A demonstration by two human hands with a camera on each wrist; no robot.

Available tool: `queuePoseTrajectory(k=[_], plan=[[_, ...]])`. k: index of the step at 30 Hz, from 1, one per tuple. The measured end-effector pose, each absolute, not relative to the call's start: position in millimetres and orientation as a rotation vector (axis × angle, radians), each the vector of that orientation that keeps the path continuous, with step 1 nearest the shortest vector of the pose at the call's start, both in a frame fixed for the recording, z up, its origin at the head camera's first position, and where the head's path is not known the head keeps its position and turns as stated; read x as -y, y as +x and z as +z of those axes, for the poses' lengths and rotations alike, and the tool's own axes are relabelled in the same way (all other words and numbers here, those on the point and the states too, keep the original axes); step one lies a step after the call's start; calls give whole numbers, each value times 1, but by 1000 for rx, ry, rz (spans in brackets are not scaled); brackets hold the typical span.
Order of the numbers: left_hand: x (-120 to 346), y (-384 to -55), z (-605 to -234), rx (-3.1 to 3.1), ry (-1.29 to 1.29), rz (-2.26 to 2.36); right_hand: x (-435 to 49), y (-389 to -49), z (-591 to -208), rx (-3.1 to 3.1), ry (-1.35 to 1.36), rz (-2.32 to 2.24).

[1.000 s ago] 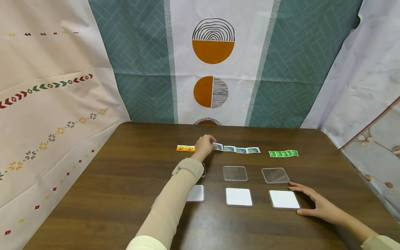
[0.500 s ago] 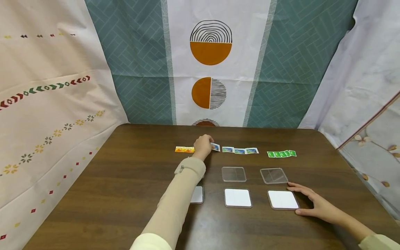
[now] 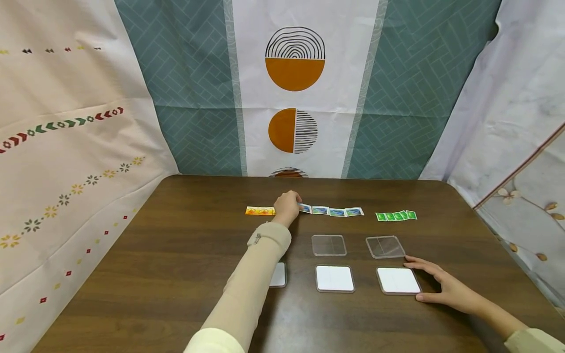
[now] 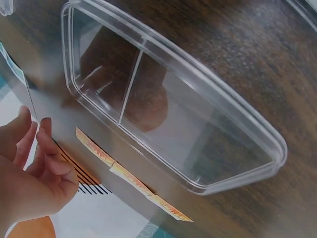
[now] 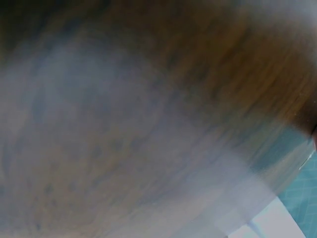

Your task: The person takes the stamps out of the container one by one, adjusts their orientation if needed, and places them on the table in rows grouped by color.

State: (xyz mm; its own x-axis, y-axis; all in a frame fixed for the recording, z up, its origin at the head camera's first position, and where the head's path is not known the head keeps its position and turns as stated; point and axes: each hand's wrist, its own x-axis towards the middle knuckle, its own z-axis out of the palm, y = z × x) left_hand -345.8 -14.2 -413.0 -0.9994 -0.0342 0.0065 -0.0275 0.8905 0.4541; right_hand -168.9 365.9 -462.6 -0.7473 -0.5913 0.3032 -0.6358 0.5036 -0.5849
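Note:
At the far side of the table my left hand pinches the end stamp of a row of blue picture stamps. In the left wrist view, the edge of that stamp runs to the thumb and fingertips of my left hand. Orange stamps lie left of this hand, partly hidden by it. My right hand rests at the right, thumb by the corner of a white-filled case and fingertips near a clear lid. The right wrist view is blurred and shows no hand.
Green stamps lie in a row at the far right. Another clear lid and white-filled case sit mid-table. My left sleeve partly covers a third case. A clear divided lid shows near the left wrist. Cloth hangs behind.
The end blue stamp shifts left, leaving a gap to its row, then returns right against the row, still in my left hand's fingers. My right hand stays put; the view drifts slightly.

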Motion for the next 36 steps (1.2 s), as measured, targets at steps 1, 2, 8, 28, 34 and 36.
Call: queuePoseTrajectory(k=[1, 2, 8, 28, 34, 36], plan=[[14, -346, -413, 3044, 53, -724, -366, -169, -463, 2668, 1086, 1085], [15, -346, -413, 3047, 56, -720, -366, -170, -462, 2666, 1089, 1089], [18, -345, -413, 3053, 60, -696, -365, -173, -460, 2669, 1113, 1084], [74, -320, -406, 2857, -310, -816, -365, -179, -463, 2661, 1123, 1109], [111, -298, -403, 2810, -350, -845, -365, -176, -464, 2654, 1114, 1109], [123, -288, -401, 2793, -375, -873, -364, -176, -463, 2660, 1111, 1110]])
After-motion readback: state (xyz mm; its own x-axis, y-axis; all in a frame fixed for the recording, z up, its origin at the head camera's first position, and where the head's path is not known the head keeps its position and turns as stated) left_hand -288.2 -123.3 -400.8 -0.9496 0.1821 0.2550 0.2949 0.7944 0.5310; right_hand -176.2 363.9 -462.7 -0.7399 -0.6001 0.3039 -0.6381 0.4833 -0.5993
